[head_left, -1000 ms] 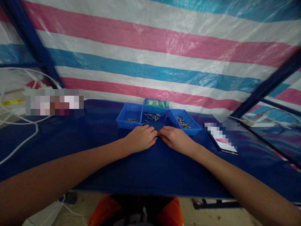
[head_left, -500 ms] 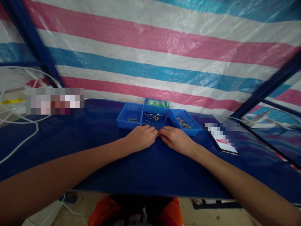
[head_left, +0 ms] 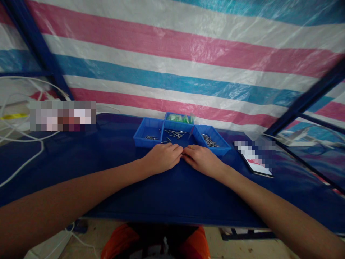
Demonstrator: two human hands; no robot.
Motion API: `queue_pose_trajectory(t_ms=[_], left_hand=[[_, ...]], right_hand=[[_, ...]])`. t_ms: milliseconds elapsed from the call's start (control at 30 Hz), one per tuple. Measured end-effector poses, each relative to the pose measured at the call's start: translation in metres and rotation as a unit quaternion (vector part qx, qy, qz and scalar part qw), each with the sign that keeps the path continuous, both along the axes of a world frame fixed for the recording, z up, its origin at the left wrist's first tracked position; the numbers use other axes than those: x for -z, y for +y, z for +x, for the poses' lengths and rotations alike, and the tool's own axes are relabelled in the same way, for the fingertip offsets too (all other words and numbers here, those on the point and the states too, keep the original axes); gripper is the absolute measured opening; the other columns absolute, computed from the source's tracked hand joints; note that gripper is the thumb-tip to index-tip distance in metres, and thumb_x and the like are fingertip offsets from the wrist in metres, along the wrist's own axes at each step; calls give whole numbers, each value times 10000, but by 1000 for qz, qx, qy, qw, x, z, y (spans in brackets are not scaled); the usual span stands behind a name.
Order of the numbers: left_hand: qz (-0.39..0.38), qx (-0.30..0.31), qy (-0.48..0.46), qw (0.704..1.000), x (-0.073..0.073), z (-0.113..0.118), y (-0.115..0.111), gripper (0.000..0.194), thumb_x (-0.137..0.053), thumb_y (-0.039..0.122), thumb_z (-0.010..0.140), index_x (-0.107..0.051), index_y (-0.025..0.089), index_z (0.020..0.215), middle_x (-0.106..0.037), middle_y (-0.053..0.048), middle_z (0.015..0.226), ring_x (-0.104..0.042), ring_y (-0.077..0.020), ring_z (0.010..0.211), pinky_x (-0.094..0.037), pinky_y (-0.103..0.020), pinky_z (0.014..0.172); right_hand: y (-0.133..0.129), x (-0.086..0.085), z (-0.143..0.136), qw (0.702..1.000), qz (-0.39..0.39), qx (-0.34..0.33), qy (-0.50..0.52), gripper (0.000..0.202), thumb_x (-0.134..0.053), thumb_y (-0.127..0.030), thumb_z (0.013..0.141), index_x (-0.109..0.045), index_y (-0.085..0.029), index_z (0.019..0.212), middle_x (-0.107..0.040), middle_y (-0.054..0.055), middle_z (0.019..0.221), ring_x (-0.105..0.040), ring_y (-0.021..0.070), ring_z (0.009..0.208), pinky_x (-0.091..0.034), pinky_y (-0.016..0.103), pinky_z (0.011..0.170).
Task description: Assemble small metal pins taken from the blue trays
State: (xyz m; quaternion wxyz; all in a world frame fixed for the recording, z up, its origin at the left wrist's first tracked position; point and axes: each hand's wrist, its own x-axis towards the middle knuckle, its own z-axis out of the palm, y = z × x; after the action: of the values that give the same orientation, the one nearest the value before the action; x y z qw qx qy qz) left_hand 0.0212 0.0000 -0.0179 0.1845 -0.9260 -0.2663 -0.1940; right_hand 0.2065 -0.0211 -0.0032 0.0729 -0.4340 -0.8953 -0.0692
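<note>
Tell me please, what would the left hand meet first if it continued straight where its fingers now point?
The bare left hand points toward the bare right hand, so it would probably meet that hand's fingers first. They look very close or touching; depth is unclear here.

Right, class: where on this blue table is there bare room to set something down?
Bare tabletop lies between the forearms, nearer than the left hand and right hand; between the left blue bin and the white cable; and right of the phone. It is crowded where loose metal pins lie among the three bins.
</note>
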Motion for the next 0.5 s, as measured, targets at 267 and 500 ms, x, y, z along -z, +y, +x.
queue_pose_trajectory(t_ms=[267, 500], left_hand=[[-25, 21, -9, 999, -2, 0, -1, 162, -382, 245, 907, -509, 170, 840, -590, -13, 798, -562, -157, 754, -408, -260, 624], [-58, 13, -23, 998, -3, 0, -1, 158, -377, 245, 898, -509, 173, 847, -583, -10, 817, -561, -148, 767, -417, -254, 643]], right_hand=[[-2, 0, -1, 1000, 14, -2, 2, 130, -462, -215, 892, -559, -155, 830, -576, 28, 768, -542, 140, 715, -365, 241, 618], [-1, 0, 0, 1000, 4, -5, 12, 193, -439, -269, 913, -571, -155, 830, -576, 34, 767, -541, 137, 711, -360, 241, 628]])
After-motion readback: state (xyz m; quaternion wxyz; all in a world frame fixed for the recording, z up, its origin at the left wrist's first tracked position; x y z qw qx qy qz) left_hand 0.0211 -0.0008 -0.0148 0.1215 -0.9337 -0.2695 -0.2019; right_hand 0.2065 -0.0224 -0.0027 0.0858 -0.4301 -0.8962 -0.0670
